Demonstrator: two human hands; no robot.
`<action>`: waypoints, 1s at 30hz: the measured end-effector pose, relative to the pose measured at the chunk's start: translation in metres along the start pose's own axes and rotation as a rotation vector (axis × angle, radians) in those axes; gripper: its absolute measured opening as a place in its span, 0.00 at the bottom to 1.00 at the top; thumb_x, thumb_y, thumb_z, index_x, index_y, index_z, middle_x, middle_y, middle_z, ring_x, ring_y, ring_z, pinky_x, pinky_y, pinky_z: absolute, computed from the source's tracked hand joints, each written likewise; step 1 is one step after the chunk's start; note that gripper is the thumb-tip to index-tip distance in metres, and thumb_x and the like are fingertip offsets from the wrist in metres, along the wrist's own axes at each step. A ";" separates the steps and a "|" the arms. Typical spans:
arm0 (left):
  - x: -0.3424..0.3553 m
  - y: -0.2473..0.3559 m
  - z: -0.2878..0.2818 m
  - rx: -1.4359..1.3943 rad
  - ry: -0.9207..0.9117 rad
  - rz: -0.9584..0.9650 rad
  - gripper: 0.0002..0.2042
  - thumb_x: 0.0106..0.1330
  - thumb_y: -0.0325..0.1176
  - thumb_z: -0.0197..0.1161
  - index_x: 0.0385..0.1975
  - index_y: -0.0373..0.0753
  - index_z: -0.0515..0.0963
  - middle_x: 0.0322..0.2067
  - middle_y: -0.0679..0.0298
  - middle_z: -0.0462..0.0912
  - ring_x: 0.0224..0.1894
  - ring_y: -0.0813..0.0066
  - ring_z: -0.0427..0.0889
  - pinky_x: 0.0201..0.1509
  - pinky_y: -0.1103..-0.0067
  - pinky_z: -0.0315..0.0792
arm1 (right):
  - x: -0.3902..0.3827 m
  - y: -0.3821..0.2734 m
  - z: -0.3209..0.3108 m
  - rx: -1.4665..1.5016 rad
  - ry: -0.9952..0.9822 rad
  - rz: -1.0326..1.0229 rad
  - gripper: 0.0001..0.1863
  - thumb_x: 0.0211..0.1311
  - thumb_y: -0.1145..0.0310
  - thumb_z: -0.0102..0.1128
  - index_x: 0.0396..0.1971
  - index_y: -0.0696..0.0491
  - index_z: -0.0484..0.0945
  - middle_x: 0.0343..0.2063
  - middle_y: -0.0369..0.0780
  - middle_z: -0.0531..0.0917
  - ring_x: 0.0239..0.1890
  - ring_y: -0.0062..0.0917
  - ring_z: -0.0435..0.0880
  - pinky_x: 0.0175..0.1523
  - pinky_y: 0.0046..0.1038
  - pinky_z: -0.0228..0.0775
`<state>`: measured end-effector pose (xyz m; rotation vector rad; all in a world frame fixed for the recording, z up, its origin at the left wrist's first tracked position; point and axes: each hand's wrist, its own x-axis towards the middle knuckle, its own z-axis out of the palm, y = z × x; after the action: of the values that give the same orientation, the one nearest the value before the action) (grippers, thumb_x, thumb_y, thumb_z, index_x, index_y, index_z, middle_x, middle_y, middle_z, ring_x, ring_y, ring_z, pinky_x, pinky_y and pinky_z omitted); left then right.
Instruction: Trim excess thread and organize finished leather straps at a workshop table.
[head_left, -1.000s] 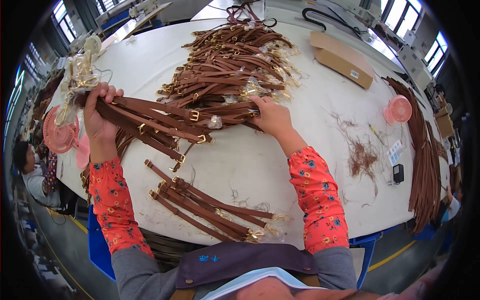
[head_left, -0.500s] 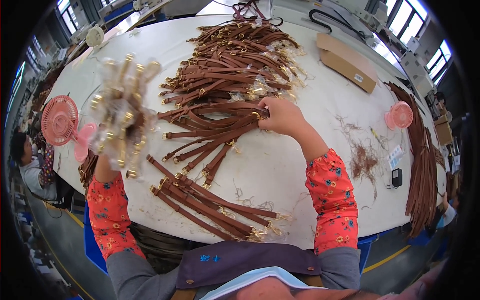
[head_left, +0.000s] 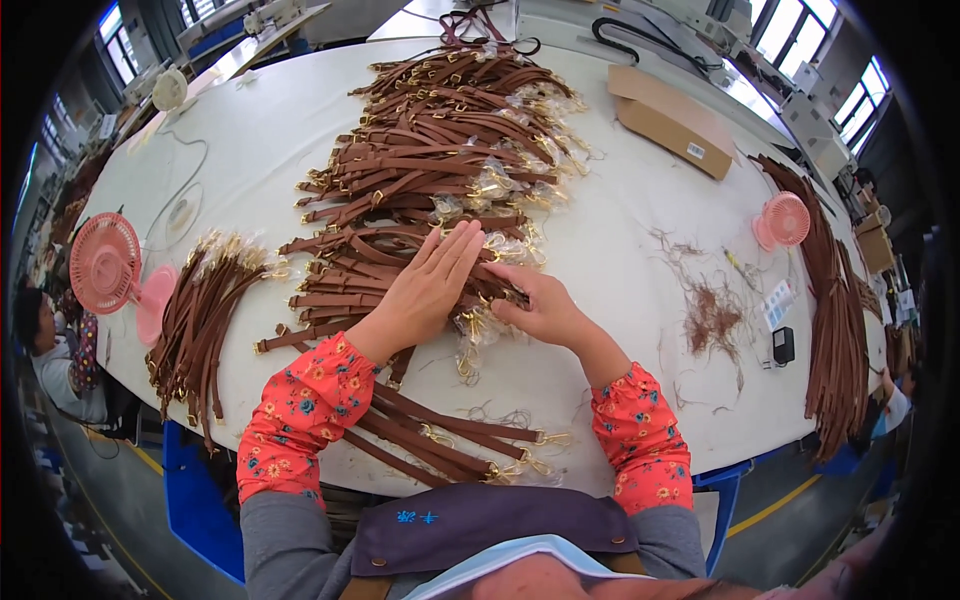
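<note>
My left hand (head_left: pixel 425 285) lies flat, fingers stretched together, on top of a spread of brown straps (head_left: pixel 350 285) with gold buckles. Close beside it, my right hand (head_left: pixel 545 308) has its thumb and fingers curled round the hook ends of these straps; its grip is partly hidden. Clear plastic and gold snap hooks (head_left: pixel 470 340) show just below the hands. Nearer to me lie a few loose straps (head_left: pixel 455 440), slanting down to the right. At the left rests a bunch of brown straps (head_left: pixel 205 320), its gold hooks wrapped in plastic.
A long heap of straps (head_left: pixel 430 150) runs toward the far edge of the white table (head_left: pixel 270 130). Pink fans (head_left: pixel 105 262) stand left and right. On the right are a cardboard box (head_left: pixel 670 120), thread scraps (head_left: pixel 712 318), a black adapter (head_left: pixel 783 345) and long brown strips (head_left: pixel 830 340).
My left hand has let go of the plastic-wrapped strap bunch, which now lies at the left, and has come down onto the middle straps. My right hand stays at the strap ends.
</note>
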<state>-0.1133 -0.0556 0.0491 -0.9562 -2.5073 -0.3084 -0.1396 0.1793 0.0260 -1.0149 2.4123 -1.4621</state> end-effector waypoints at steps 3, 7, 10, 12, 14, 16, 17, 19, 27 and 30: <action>0.002 -0.009 0.015 -0.108 -0.100 0.040 0.33 0.55 0.20 0.58 0.67 0.30 0.63 0.61 0.52 0.73 0.65 0.55 0.71 0.70 0.65 0.63 | -0.008 -0.016 -0.004 -0.164 -0.045 0.055 0.30 0.63 0.63 0.64 0.66 0.47 0.71 0.51 0.43 0.83 0.47 0.37 0.84 0.50 0.34 0.76; 0.000 -0.002 0.017 -0.053 -0.140 0.070 0.29 0.54 0.21 0.59 0.62 0.30 0.69 0.51 0.57 0.77 0.55 0.60 0.75 0.60 0.68 0.69 | -0.020 -0.006 -0.009 -0.229 -0.055 0.013 0.28 0.64 0.62 0.64 0.65 0.46 0.72 0.46 0.42 0.85 0.42 0.36 0.85 0.48 0.33 0.77; -0.002 0.000 0.017 -0.013 -0.160 0.052 0.23 0.54 0.23 0.60 0.53 0.33 0.74 0.42 0.61 0.79 0.48 0.64 0.76 0.55 0.70 0.70 | -0.019 0.011 -0.012 -0.071 0.026 0.002 0.26 0.65 0.58 0.63 0.63 0.46 0.74 0.41 0.41 0.87 0.39 0.36 0.86 0.46 0.34 0.77; -0.006 -0.002 0.015 -0.020 -0.094 0.070 0.17 0.54 0.24 0.60 0.46 0.37 0.76 0.39 0.63 0.79 0.48 0.64 0.76 0.54 0.70 0.71 | -0.012 0.009 -0.023 -0.174 0.078 0.082 0.24 0.66 0.56 0.63 0.60 0.47 0.75 0.39 0.40 0.88 0.38 0.36 0.86 0.44 0.35 0.77; -0.013 -0.002 0.018 -0.065 -0.094 0.047 0.16 0.54 0.23 0.60 0.45 0.38 0.77 0.40 0.63 0.80 0.49 0.63 0.77 0.55 0.69 0.71 | -0.004 0.002 -0.033 -0.276 0.137 0.164 0.23 0.66 0.54 0.62 0.57 0.49 0.76 0.37 0.40 0.88 0.38 0.36 0.86 0.43 0.35 0.77; -0.014 -0.001 0.020 -0.108 -0.099 0.029 0.15 0.54 0.23 0.60 0.43 0.38 0.77 0.42 0.62 0.81 0.50 0.61 0.77 0.56 0.68 0.71 | 0.000 -0.006 -0.040 -0.570 0.122 0.307 0.22 0.65 0.52 0.63 0.51 0.51 0.77 0.34 0.39 0.88 0.37 0.36 0.87 0.40 0.36 0.76; -0.013 -0.001 0.019 -0.105 -0.116 0.030 0.15 0.54 0.23 0.61 0.43 0.38 0.77 0.42 0.63 0.81 0.50 0.62 0.77 0.57 0.68 0.71 | 0.001 0.003 -0.037 -0.636 0.174 0.225 0.18 0.64 0.58 0.66 0.49 0.48 0.77 0.35 0.38 0.87 0.36 0.36 0.85 0.39 0.36 0.75; -0.014 0.000 0.018 -0.101 -0.131 0.028 0.15 0.54 0.24 0.61 0.43 0.39 0.77 0.43 0.63 0.81 0.51 0.62 0.78 0.58 0.68 0.71 | 0.004 0.020 -0.032 -0.754 0.203 0.057 0.16 0.63 0.58 0.65 0.47 0.49 0.78 0.31 0.37 0.85 0.35 0.34 0.85 0.39 0.36 0.74; -0.018 0.000 0.020 -0.078 -0.069 0.043 0.12 0.59 0.28 0.59 0.43 0.41 0.76 0.42 0.65 0.81 0.50 0.65 0.76 0.58 0.69 0.70 | 0.026 0.027 -0.016 -1.019 0.209 -0.253 0.06 0.62 0.65 0.62 0.37 0.47 0.77 0.24 0.35 0.80 0.31 0.31 0.83 0.36 0.36 0.73; -0.018 0.001 0.019 -0.077 -0.056 0.062 0.11 0.59 0.29 0.59 0.42 0.41 0.77 0.41 0.65 0.81 0.50 0.65 0.76 0.58 0.69 0.70 | 0.030 0.032 -0.013 -0.959 0.165 -0.175 0.05 0.64 0.64 0.61 0.36 0.47 0.76 0.23 0.36 0.80 0.27 0.33 0.83 0.32 0.38 0.73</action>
<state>-0.1067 -0.0585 0.0236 -1.0842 -2.5266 -0.3655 -0.1827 0.1801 0.0127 -1.2949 3.2753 -0.3304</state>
